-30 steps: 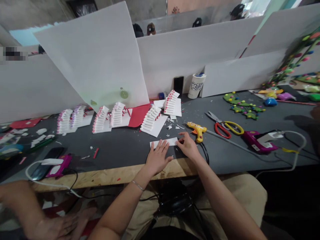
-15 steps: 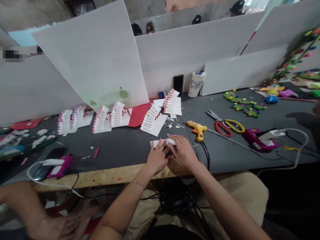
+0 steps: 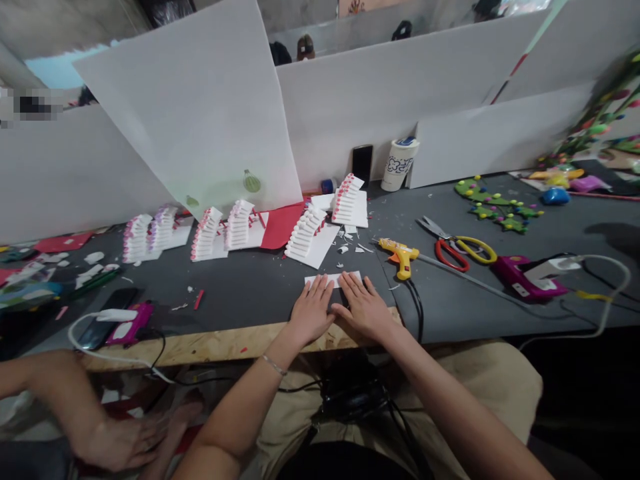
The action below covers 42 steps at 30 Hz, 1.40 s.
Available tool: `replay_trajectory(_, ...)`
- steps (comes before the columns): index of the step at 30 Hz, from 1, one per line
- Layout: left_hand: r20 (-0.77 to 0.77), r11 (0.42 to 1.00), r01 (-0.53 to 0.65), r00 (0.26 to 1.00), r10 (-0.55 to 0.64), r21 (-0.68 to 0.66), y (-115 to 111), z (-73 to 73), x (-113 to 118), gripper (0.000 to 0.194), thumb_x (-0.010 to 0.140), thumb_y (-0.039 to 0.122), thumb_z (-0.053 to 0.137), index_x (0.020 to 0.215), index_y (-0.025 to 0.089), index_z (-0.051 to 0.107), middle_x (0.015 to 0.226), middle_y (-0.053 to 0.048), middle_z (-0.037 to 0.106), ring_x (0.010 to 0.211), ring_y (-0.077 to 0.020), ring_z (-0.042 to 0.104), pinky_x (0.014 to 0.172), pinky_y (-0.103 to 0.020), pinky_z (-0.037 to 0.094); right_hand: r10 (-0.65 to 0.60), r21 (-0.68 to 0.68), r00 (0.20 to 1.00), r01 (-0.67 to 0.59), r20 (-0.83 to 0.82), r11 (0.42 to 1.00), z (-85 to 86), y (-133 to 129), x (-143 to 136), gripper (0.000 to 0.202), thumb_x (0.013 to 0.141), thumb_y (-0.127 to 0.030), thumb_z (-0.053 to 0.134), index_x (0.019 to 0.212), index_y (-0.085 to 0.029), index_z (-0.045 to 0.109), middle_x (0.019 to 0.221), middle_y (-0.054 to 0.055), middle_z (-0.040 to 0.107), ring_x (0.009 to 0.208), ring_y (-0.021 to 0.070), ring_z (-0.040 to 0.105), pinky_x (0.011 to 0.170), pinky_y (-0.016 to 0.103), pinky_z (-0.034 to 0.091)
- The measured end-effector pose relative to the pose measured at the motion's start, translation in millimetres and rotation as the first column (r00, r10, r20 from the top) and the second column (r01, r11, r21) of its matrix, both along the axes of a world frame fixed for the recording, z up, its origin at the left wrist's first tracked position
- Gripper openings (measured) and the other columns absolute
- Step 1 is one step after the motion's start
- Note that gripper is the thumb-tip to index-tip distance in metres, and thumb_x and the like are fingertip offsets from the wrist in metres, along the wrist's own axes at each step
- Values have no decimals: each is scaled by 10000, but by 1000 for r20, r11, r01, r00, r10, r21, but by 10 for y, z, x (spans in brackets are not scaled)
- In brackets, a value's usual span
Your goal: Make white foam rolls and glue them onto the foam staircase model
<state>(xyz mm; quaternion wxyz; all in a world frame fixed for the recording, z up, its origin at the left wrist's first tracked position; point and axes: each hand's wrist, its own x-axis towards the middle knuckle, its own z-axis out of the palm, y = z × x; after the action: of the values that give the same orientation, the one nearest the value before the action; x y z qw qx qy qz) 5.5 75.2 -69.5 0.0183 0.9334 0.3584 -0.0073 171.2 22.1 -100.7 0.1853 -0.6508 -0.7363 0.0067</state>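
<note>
A narrow white strip (image 3: 332,280) lies near the table's front edge, partly covered by my fingers. My left hand (image 3: 312,310) rests flat on its left part, fingers stretched out. Beside it, my right hand (image 3: 364,308) presses flat on the right part, thumb pointing towards the left hand. Just beyond the strip stands a small white stepped piece with red bits (image 3: 306,230) on a white card (image 3: 323,245). To the right of my right hand is a yellow glue gun (image 3: 400,257), lying on its side.
Scissors with red and yellow handles (image 3: 460,247) and a purple power socket (image 3: 527,279) lie to the right. A paper cup (image 3: 400,163) and a phone (image 3: 363,165) stand at the back. Several more stepped pieces line the left. Another person's hand (image 3: 117,443) shows at lower left.
Both hands have flattened on the white strip, my right hand's bent fingers now stretched out straight. The view has shifted slightly, and the other things on the table stay in place.
</note>
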Motion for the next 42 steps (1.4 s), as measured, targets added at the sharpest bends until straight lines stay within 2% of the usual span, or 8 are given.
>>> replay_trajectory(7, -19, 977, -207, 978, 208, 49, 50, 143, -451, 582, 970, 454, 224, 1437, 146, 384, 1502, -117, 383, 1414, -264, 297, 1162, -506, 178, 6, 10, 1000, -6, -15, 1000, -30, 6, -8, 733, 934, -591, 279, 1468, -93, 340, 1494, 171, 376, 1413, 302, 284, 1154, 525, 173)
replay_trajectory(11, 134, 926, -367, 926, 354, 90, 192, 326, -393, 432, 979, 336, 276, 1156, 206, 648, 1293, -83, 619, 1265, -258, 489, 1130, -499, 250, 13, 28, 1000, -12, -18, 1000, -32, 4, -17, 742, 928, -594, 301, 1473, -91, 328, 1493, 170, 378, 1415, 300, 280, 1157, 519, 174)
replay_trajectory(15, 133, 976, -215, 968, 211, 16, 319, 408, 45, 273, 961, 258, 397, 1084, 185, 630, 1214, -82, 635, 1160, -192, 532, 996, -315, 415, 14, 32, 1000, -15, 23, 999, -3, -4, -24, 744, 938, -593, 265, 1457, -68, 351, 1499, 176, 357, 1414, 291, 286, 1160, 513, 166)
replay_trajectory(19, -51, 977, -210, 977, 208, -33, 361, 412, 317, 226, 935, 232, 467, 1124, 149, 559, 1169, -142, 608, 1137, -255, 535, 955, -402, 424, 21, 32, 999, -22, 41, 999, 39, -3, -30, 722, 949, -578, 249, 1450, -70, 368, 1492, 180, 364, 1417, 279, 280, 1160, 503, 174)
replay_trajectory(31, -148, 961, -209, 972, 183, -179, 526, 638, 312, 169, 846, 216, 525, 1000, 182, 584, 1174, -131, 619, 1178, -291, 528, 970, -464, 388, 24, 57, 1000, -24, -3, 998, 57, -11, -13, 644, 964, -521, 293, 1454, -110, 369, 1485, 148, 393, 1402, 266, 319, 1151, 502, 207)
replay_trajectory(37, -129, 924, -225, 972, 194, -310, 676, 604, 399, 264, 800, 370, 607, 983, 182, 584, 1065, -107, 686, 1047, -277, 618, 925, -404, 413, 16, 49, 1000, -17, 16, 999, 44, -6, -45, 649, 953, -527, 324, 1446, -109, 385, 1491, 156, 384, 1406, 281, 307, 1153, 507, 193)
replay_trajectory(40, -80, 904, -196, 981, 179, -379, 755, 590, 375, 170, 765, 329, 637, 851, 185, 607, 1037, -87, 692, 992, -249, 632, 843, -319, 446, 22, 66, 997, -18, -72, 998, 62, -3, -39, 644, 939, -529, 364, 1422, -105, 421, 1499, 164, 375, 1410, 297, 290, 1152, 502, 189)
replay_trajectory(42, -28, 892, -196, 979, 203, -408, 762, 595, 321, 141, 788, 311, 601, 837, 179, 602, 988, -75, 696, 937, -229, 640, 784, -289, 457, 2, 106, 968, 25, -249, 994, 99, 6, -2, 604, 931, -520, 381, 1371, -119, 483, 1483, 169, 405, 1398, 302, 309, 1141, 501, 209)
